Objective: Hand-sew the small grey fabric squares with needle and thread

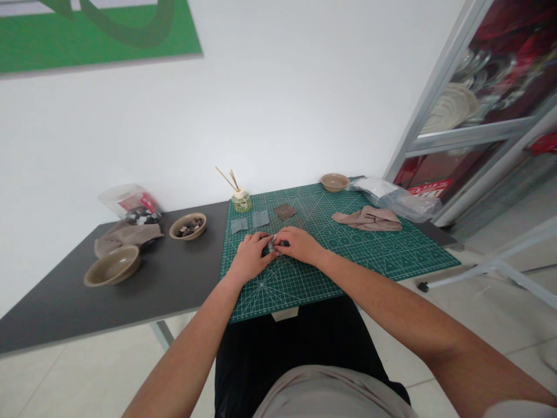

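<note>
My left hand (251, 256) rests on the green cutting mat (300, 290), its fingers closed on the near side of a small light-grey piece (272, 244). From the right, the bent fingertips of my right hand (296, 244) pinch the same piece. Fingers cover most of it, so its exact kind cannot be made out. Just beyond my hands lie two flat, pale grey-blue squares, a left one (239, 225) and a right one (261, 219). Beside them is a flat brown square (285, 211).
A glass reed diffuser (241, 201) stands at the mat's far edge. To the left are a bowl of dark pieces (188, 226), a tan bowl (114, 267), brown cloth (128, 235) and a clear tub (130, 200). Rightward lie another cloth (369, 219), a small bowl (335, 182) and a plastic bag (395, 197).
</note>
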`<control>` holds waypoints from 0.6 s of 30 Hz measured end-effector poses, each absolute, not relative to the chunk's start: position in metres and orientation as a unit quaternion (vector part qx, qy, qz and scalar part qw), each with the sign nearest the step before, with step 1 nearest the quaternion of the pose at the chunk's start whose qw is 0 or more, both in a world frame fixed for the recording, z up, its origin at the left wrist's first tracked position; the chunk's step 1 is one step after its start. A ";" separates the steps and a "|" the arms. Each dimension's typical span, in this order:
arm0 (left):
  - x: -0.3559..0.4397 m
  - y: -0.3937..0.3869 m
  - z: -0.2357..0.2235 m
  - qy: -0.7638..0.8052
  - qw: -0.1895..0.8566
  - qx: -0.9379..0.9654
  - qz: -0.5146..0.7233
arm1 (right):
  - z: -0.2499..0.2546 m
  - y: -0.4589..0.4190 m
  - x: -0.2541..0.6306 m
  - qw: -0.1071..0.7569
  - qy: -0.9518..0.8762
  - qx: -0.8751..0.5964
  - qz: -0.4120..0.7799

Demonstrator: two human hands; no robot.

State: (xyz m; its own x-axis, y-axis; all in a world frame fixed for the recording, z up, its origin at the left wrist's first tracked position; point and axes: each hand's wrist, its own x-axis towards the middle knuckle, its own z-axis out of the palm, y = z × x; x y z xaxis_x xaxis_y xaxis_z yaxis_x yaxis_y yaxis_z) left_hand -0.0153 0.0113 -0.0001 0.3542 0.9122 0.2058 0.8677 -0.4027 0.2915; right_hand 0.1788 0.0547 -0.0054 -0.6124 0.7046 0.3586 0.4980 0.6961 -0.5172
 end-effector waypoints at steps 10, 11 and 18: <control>-0.016 0.011 0.000 0.541 0.068 0.821 0.171 | -0.006 0.053 0.183 0.291 -0.863 -0.378 0.166; -0.016 0.011 0.000 0.541 0.068 0.821 0.171 | -0.005 0.054 0.182 0.290 -0.860 -0.385 0.165; -0.016 0.011 0.000 0.542 0.070 0.821 0.163 | 0.000 0.052 0.181 0.277 -0.876 -0.334 0.210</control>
